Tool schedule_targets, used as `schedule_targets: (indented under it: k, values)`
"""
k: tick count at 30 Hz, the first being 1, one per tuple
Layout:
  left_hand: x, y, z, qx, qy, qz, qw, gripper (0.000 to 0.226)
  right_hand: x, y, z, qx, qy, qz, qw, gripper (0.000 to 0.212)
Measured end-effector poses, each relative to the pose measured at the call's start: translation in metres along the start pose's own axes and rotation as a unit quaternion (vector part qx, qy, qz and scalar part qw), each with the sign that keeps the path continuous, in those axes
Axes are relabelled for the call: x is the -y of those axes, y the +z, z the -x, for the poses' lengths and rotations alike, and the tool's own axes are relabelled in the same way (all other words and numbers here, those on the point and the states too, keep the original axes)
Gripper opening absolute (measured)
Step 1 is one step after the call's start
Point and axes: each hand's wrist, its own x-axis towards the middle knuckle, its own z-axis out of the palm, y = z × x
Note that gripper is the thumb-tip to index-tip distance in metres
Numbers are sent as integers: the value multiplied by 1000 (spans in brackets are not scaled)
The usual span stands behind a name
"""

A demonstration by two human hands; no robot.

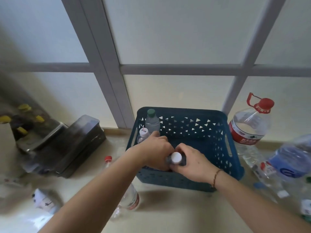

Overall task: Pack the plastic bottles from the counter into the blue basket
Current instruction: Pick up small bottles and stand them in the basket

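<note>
Basket: blue perforated plastic basket [198,130] on beige counter [168,207], by window.
Packed: green-capped clear bottle [152,121] & white-capped clear bottle [143,134], upright, far-left corner.
R hand [193,163]: curled round dark white-capped bottle [175,159], inside near wall.
L hand [155,151]: fingers in basket; grip can't be told.
Loose: red-capped bottle [128,199] & others on counter.
Risk (est.): bottle tips if released tilted; upright pair knocked by L hand.

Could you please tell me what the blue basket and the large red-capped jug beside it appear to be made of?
The blue basket looks like moulded matte plastic: uniform colour, punched triangular holes, rounded rim. The large red-capped jug seems to be thin clear plastic, as the wall shows through it, with a glossy red-and-white label and an opaque red plastic cap and handle.
</note>
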Motion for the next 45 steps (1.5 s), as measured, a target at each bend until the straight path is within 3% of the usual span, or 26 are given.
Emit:
schedule_targets:
  k: [2, 4, 6, 7, 8, 10, 11, 12, 13, 15, 18, 19, 20, 21, 23, 27, 28, 32, 34, 36, 41, 45]
  values:
    - [9, -8, 10, -12, 10, 76, 997, 39, 0, -7, -2, 17, -3, -14, 1000, 46]
    - [21, -16, 32, -70, -9, 167, 983, 51, 3, -15, 0, 31, -8, -19, 999, 43]
    - [27, -12, 65, -179, -66, 267, 945, 47, 8, -22, 2, 42, 1, -3, 999, 44]
    - [27, -4, 85, -253, -108, 317, 907, 41, 13, -23, 3, 31, 4, 20, 999, 46]
    - [24, 8, 105, -345, -156, 363, 851, 34, 20, -23, 5, -6, -5, 46, 999, 47]
    - [9, 45, 140, -517, -253, 435, 693, 22, 42, -16, 11, -158, -83, 72, 981, 39]
    - [-1, 65, 154, -564, -297, 462, 616, 18, 58, -10, 17, -221, -147, 60, 962, 32]
    - [-13, 84, 166, -583, -333, 492, 554, 17, 76, -2, 22, -233, -202, 35, 951, 27]
    - [-25, 100, 174, -577, -361, 534, 501, 18, 91, 9, 27, -199, -246, 18, 948, 27]
    - [-43, 125, 183, -507, -413, 652, 384, 28, 112, 38, 31, -55, -279, 49, 957, 38]
    - [-51, 146, 187, -291, -444, 829, 172, 46, 118, 83, 21, 104, -236, 158, 953, 61]
    - [-51, 150, 188, -238, -427, 863, 129, 55, 118, 93, 16, 115, -222, 157, 955, 60]
    - [-50, 155, 189, -214, -414, 878, 110, 61, 117, 100, 12, 112, -209, 133, 962, 53]
    - [-49, 160, 189, -212, -410, 880, 109, 63, 116, 105, 9, 100, -197, 91, 971, 43]
    - [-46, 163, 188, -221, -413, 872, 141, 61, 115, 109, 5, 90, -174, 15, 980, 24]
    - [-44, 151, 185, -209, -387, 858, 266, 66, 130, 84, 8, 66, -169, -39, 983, 22]
    - [-44, 145, 184, -212, -374, 849, 306, 69, 138, 71, 10, 53, -172, -52, 982, 24]
    - [-35, 106, 177, -271, -269, 757, 531, 79, 176, 2, 23, -19, -209, -115, 971, 31]
    - [-19, 73, 167, -315, -246, 667, 629, 67, 193, -37, 27, -55, -231, -139, 961, 37]
    - [4, 37, 149, -345, -193, 588, 706, 54, 202, -71, 25, -101, -254, -144, 951, 39]
    - [56, -24, 85, -272, -86, 456, 843, 66, 187, -114, -7, -197, -234, -114, 945, 34]
    - [80, -21, 37, -230, -71, 345, 907, 66, 147, -101, -41, -228, -167, -64, 957, 27]
